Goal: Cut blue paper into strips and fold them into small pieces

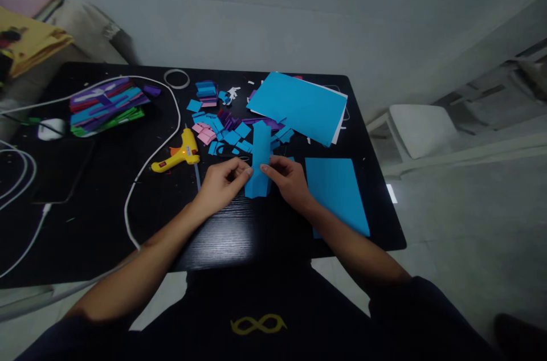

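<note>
A folded blue paper piece [261, 147] stands upright between my hands over the black table, its lower end flaring out. My left hand [225, 181] pinches its left edge between thumb and fingers. On the other side my right hand [290, 179] holds it, the thumb on the front face and the fingers behind. Small blue paper pieces [232, 138] lie scattered just beyond, with pink pieces [205, 133] at their left. To the right of my right hand lies a blue sheet [335, 190], partly under my forearm.
A yellow glue gun [182, 153] lies left of my left hand. White cable [147, 164] loops across the black table [222, 241]. Large blue sheets [301, 105] are at the back right, bundled coloured strips [106, 105] at the back left, a phone [64, 170] left.
</note>
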Demonstrator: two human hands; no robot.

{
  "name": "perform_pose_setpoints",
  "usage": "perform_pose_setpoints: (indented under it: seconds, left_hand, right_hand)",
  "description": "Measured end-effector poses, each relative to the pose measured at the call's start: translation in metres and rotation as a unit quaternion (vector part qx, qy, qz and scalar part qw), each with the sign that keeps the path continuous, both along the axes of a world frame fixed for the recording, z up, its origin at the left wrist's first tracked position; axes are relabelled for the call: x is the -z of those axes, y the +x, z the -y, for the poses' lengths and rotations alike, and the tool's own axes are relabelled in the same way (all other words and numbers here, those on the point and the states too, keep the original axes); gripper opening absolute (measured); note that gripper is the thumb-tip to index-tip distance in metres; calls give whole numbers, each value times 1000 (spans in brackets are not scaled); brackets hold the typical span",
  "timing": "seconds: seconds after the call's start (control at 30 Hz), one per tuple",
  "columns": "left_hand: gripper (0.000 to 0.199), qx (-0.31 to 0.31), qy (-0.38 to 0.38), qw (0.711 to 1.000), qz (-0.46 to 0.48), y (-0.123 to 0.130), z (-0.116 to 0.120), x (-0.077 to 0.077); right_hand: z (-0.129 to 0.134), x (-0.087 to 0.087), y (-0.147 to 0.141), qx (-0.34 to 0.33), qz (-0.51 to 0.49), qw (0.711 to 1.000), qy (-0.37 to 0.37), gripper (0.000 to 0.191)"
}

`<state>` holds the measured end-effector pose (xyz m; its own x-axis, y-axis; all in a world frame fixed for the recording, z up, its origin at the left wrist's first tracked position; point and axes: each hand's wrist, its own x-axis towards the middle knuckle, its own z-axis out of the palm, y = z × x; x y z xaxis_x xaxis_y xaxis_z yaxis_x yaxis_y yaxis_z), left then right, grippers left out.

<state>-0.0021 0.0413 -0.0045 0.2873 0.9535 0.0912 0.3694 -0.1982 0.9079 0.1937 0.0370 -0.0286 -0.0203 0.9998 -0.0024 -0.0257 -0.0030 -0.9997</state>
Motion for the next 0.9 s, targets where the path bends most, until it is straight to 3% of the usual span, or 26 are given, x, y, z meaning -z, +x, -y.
perform_pose_setpoints:
  seconds: [0.3,0.7,0.9]
  left_hand:
    - [21,-2,11,1000,9,-3,-1,-1]
    - [25,-3,-8,1000,13,1,2,3]
    - [26,-2,9,1000,1,0,3,4]
  right_hand:
    - [0,-6,2,-5,-15,1000,-21,29]
    - [3,-2,-1,-54,19,998,1,28]
    - [2,2,-1,-38,7,999,-2,26]
